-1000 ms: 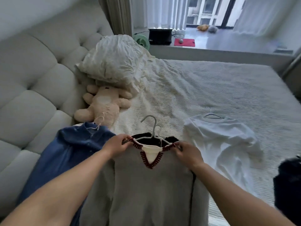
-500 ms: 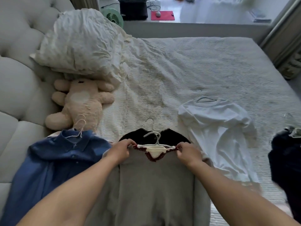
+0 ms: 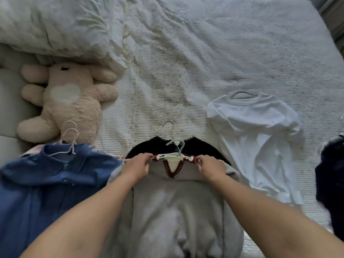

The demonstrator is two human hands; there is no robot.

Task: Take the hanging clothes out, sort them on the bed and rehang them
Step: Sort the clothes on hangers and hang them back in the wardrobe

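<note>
Both your forearms reach forward, bare, converging slightly. Your left hand point(image 3: 136, 165) is knuckles-up with its fingers curled in a pinch at the fingertips. Your right hand point(image 3: 211, 167) mirrors it, fingers likewise curled and pinching.
</note>
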